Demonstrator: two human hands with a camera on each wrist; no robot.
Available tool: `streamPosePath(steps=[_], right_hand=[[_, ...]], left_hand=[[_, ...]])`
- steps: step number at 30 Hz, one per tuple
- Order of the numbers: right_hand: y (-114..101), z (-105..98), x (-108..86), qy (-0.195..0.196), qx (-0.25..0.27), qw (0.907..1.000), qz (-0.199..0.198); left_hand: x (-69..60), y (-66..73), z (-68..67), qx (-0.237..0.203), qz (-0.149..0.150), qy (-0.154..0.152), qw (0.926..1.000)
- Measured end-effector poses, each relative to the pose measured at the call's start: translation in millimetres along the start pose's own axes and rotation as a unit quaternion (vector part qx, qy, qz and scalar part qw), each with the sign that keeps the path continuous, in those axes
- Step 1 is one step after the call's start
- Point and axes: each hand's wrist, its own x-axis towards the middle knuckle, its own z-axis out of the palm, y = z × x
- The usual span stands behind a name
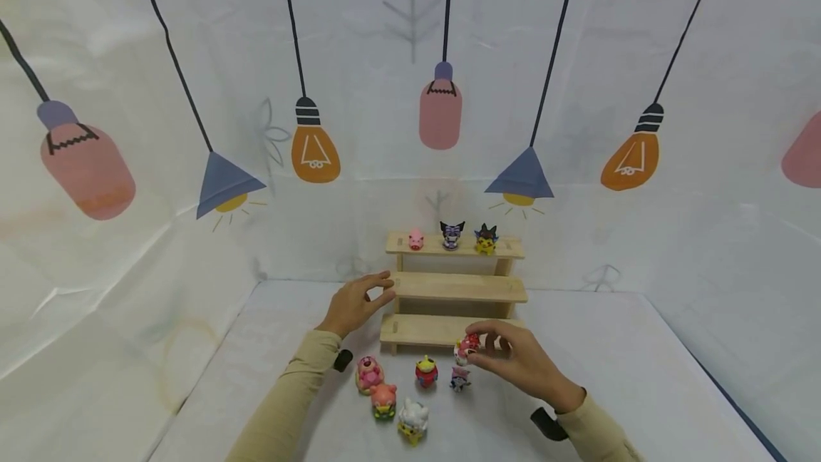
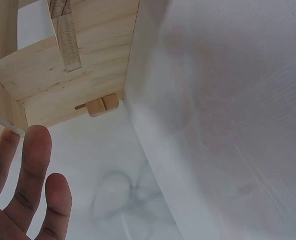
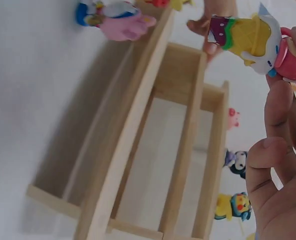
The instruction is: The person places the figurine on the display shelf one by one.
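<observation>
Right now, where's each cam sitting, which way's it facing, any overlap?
Head: on the head, facing forward-down at the wooden shelf; left hand, right hand, sleeves show.
Left wrist: worn there, facing the shelf's end and printed wall; left fingers show.
Right wrist: worn there, facing the shelf; right fingers pinching a figurine show, left hand beyond.
Head and right wrist share shelf, hands, figurine.

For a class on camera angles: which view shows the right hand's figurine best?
The right wrist view: the figurine looks largest there, its shapes and colours clear, though it runs to the picture's edge. The head view shows it small, held in the right hand. The left wrist view doesn't show it.
</observation>
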Motion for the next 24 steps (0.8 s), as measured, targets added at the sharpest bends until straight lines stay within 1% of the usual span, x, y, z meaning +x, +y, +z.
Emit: streamPosePath(steps=[5, 11, 15, 21, 24], right_hand=[[5, 3, 13.9, 0.009, -0.004, 0.9999, -0.003], [10, 9, 33.8, 0.026, 0.007, 0.9996, -0.005], [13, 13, 46.3, 0.026, 0.014, 0.9995, 0.009], [25, 20, 65.8, 0.019, 0.047, 0.9983, 0.030], [28, 22, 75.1, 0.019, 0.045, 0.9982, 0.034]], left_hand=[[-0.5, 0.9, 0.9, -0.003, 0.001, -0.006, 1.0000], [-0.4, 2.0, -0.3, 0.003, 0.009, 0.005, 0.9999], [-0.4, 2.4, 0.0, 0.001, 0.004, -0.002, 1.0000], [-1.0, 3.8, -0.4, 0.000, -0.002, -0.002, 1.0000], [-1.0, 3.0, 0.0, -0.001, -0.004, -0.004, 1.0000]])
